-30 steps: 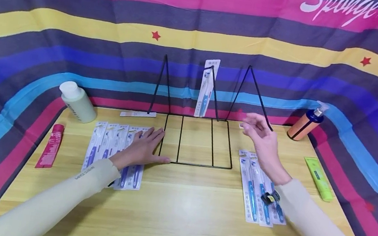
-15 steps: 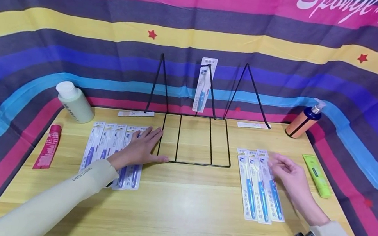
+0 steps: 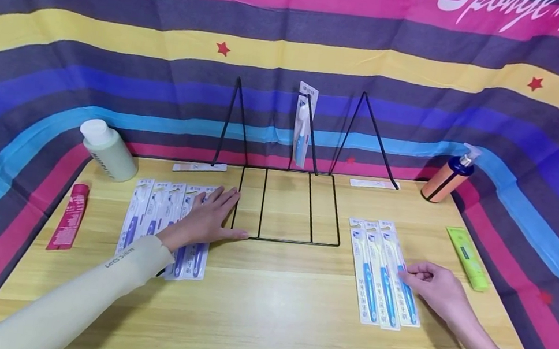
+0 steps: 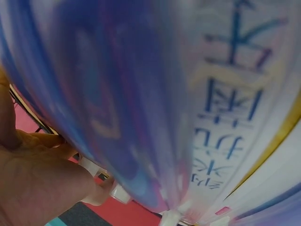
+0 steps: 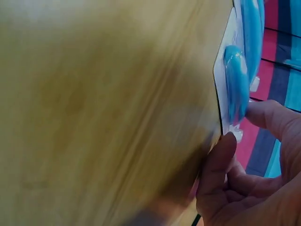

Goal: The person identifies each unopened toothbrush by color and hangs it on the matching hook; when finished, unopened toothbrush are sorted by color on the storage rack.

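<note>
My right hand [image 3: 440, 290] is at the right edge of the rightmost packaged blue toothbrush [image 3: 405, 277], pinching that edge between thumb and fingers. In the right wrist view the thumb lies against the blue handle [image 5: 236, 80]. Two more packaged blue toothbrushes [image 3: 365, 278] lie beside it. My left hand [image 3: 206, 218], fingers spread, rests over packaged purple toothbrushes [image 3: 154, 211] and touches the left side of the black wire rack [image 3: 284, 241]. One packaged blue toothbrush [image 3: 302, 133] hangs from the rack's middle hook. Purple packaging fills the left wrist view and hides much.
Flat white strips lie below the left hook [image 3: 200, 167] and right hook [image 3: 369, 184]. A pale green bottle [image 3: 109, 151] and pink tube [image 3: 69, 217] stand or lie at left. At right are an orange pump bottle [image 3: 447, 179] and green tube [image 3: 468, 259]. Striped cloth [image 3: 165, 85] surrounds the table.
My right hand has moved from beside the right hook down and rightward to the rightmost blue toothbrush pack. The hanging pack has turned a little. My left hand stays put.
</note>
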`<state>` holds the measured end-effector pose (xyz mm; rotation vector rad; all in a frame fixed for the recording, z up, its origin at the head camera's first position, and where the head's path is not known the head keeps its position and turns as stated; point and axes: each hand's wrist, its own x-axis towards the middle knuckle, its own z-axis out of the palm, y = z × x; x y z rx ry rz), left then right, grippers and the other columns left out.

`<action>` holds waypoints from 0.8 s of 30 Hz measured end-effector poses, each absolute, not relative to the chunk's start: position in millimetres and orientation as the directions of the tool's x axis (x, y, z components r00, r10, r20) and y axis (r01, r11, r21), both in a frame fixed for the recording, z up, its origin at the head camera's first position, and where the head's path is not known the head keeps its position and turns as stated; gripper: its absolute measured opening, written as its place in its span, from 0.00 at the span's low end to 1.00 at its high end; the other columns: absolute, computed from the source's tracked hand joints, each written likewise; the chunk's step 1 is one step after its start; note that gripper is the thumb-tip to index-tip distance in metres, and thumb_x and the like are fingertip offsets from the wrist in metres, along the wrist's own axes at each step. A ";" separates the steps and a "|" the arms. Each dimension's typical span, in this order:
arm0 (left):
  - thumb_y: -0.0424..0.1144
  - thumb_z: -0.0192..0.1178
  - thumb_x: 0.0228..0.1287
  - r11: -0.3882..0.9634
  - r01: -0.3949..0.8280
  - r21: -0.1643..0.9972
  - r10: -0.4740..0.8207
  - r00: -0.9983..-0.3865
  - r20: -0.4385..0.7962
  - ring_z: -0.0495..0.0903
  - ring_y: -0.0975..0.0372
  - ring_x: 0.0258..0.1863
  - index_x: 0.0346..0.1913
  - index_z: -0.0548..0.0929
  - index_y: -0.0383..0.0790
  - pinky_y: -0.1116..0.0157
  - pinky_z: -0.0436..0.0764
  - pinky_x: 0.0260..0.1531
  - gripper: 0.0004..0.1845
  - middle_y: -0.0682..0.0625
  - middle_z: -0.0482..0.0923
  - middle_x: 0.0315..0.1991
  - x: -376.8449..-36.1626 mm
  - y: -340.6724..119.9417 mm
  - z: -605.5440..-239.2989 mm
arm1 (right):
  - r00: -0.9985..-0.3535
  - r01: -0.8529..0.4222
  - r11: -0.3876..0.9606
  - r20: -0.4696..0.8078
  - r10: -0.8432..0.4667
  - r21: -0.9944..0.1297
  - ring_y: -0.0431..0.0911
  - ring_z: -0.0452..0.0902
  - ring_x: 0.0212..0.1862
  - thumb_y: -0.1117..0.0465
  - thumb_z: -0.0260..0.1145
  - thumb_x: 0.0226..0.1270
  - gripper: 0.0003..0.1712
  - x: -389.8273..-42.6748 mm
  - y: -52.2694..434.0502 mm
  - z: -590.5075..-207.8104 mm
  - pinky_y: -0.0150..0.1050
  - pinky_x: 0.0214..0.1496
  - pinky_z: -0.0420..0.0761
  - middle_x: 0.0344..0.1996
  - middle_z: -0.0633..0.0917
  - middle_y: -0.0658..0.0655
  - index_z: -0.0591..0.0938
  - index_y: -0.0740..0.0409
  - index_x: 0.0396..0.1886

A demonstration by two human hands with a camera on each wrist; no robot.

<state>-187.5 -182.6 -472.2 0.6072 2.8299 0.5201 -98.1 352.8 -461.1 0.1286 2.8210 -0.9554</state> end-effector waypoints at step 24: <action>0.72 0.65 0.69 0.856 0.360 0.372 0.427 -0.897 -0.113 0.42 0.39 0.87 0.88 0.54 0.36 0.28 0.38 0.77 0.61 0.39 0.48 0.88 -187.9 -184.3 -475.6 | -0.986 0.166 0.179 -0.157 0.061 -0.970 0.38 0.82 0.44 0.66 0.73 0.77 0.14 -78.9 321.6 -436.1 0.32 0.41 0.82 0.47 0.86 0.43 0.88 0.50 0.57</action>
